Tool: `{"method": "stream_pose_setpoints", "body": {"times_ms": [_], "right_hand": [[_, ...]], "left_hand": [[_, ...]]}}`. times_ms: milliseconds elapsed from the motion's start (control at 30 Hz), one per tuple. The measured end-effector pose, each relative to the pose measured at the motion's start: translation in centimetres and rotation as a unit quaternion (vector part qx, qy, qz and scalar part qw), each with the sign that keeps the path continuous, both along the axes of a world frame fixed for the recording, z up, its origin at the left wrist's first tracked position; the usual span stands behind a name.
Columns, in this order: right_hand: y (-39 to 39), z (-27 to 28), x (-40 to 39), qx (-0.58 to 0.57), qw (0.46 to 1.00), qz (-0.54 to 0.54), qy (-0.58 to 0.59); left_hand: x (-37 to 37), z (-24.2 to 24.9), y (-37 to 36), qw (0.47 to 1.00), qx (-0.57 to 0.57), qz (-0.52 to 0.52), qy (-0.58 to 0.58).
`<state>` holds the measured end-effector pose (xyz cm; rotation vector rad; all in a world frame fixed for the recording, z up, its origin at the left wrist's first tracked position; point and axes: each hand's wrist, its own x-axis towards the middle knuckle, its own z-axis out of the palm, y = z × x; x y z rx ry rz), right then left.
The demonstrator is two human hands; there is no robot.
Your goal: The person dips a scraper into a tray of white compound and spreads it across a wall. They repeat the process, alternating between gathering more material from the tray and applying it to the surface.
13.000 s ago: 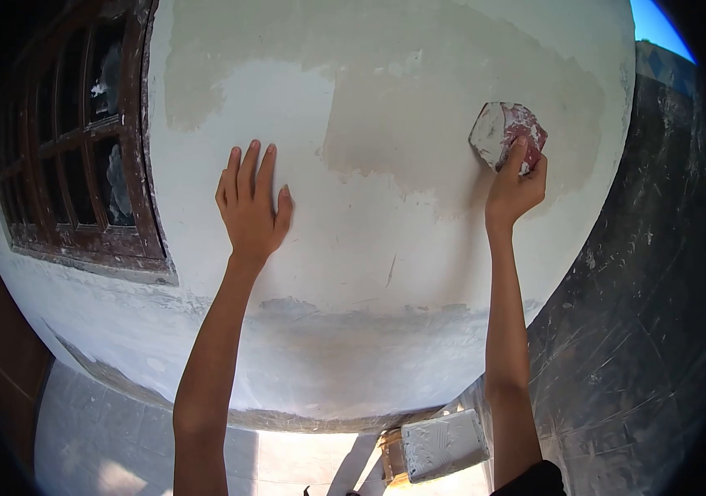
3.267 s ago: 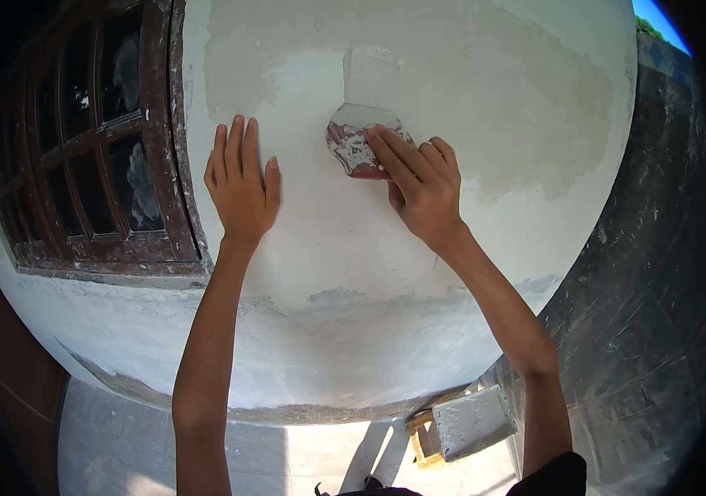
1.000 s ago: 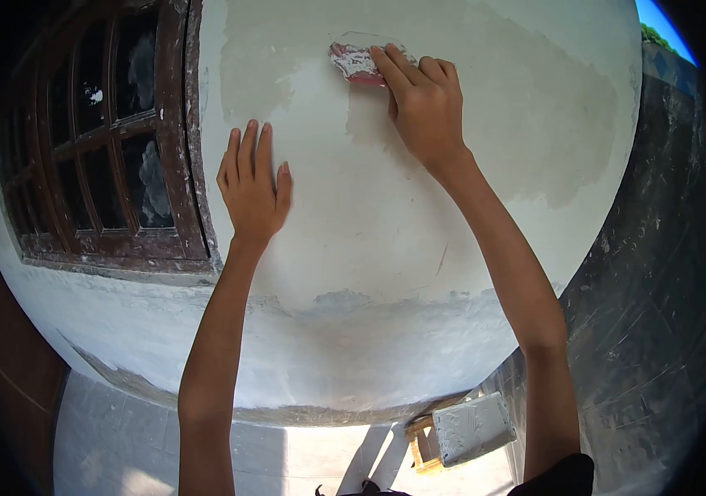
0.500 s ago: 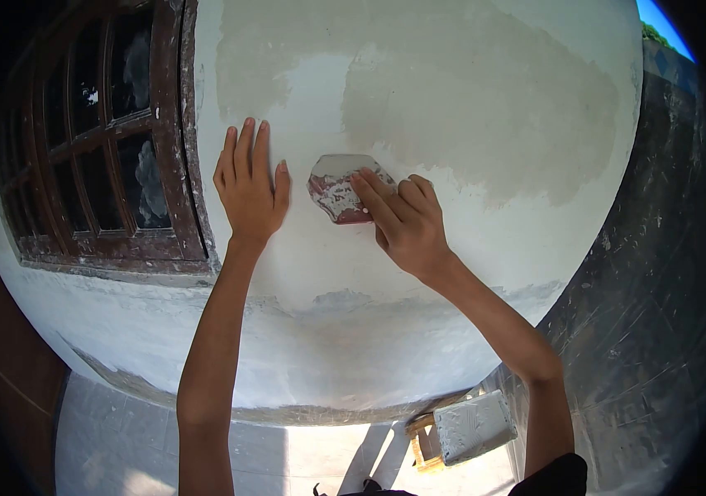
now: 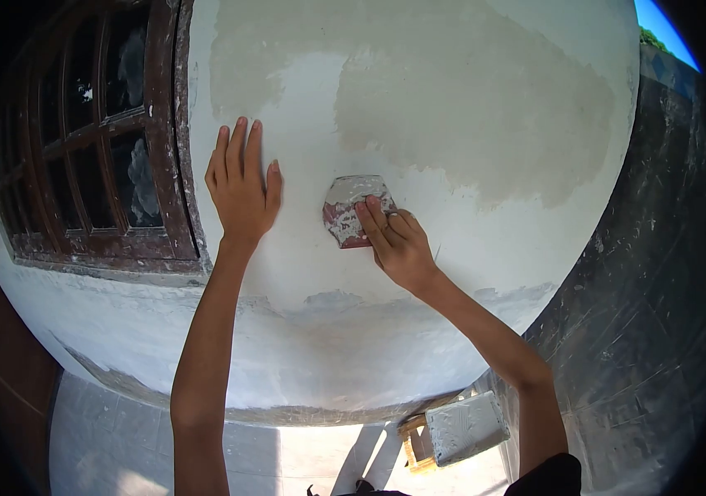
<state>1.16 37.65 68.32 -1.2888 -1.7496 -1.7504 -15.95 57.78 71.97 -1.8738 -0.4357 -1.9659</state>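
My left hand (image 5: 240, 186) lies flat against the whitish wall (image 5: 303, 248), fingers upward and thumb apart, holding nothing. It is just right of the window frame. In my right hand (image 5: 401, 246) is a putty scraper (image 5: 345, 211), a flat plate with a reddish body smeared with white putty. Two fingers press on its face, while the thumb is mostly hidden. The scraper touches the wall, its pale upper edge pointing up. Above it, a greyer patch of filler (image 5: 477, 99) spreads over the wall.
On the left is a brown wooden window (image 5: 105, 140) with dark panes. Below right, a tray of white putty (image 5: 466, 427) rests on a small wooden stool (image 5: 417, 444). A dark wall surface (image 5: 642, 331) runs along the right, and the tiled floor (image 5: 303, 450) is partly sunlit.
My right hand has moved down with the scraper, which has also turned a little and sits slightly farther right. My left hand stays on the same part of the wall.
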Motion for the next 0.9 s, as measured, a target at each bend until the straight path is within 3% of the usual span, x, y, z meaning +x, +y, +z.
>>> {"method": "stream_pose_setpoints", "body": {"times_ms": [133,267,400,567,667,733,800,900], "right_hand": [[-2.5,5.2,-2.3,0.070,0.996,0.036,0.032],[-0.2,10.5,0.3,0.130,0.991,0.002,-0.008],[1.5,4.1,1.4,0.098,0.995,-0.036,-0.005],[-0.4,-3.2,0.0,0.003,0.998,-0.010,0.066],[-3.2,-3.4,-2.4,-0.068,0.992,0.034,0.095],[-3.7,-1.7,-3.1,-0.047,0.989,0.079,0.119],[-4.1,1.7,-4.3,-0.015,0.946,0.134,0.294],[-2.6,7.3,-4.9,-0.015,0.883,0.198,0.426]], "left_hand": [[-0.1,0.1,-0.2,1.000,0.001,0.000,-0.004],[-0.1,0.0,-0.3,1.000,0.006,-0.008,-0.003],[0.0,0.3,0.2,1.000,0.013,0.001,-0.009],[-0.1,-0.1,-0.2,1.000,0.003,-0.005,-0.001],[-0.1,0.0,-0.2,1.000,-0.003,0.002,-0.003],[0.0,0.0,-0.1,1.000,-0.002,0.003,-0.004],[0.0,0.0,0.1,1.000,0.004,0.000,-0.004],[-0.2,0.0,-0.2,1.000,0.003,-0.004,0.000]]}}
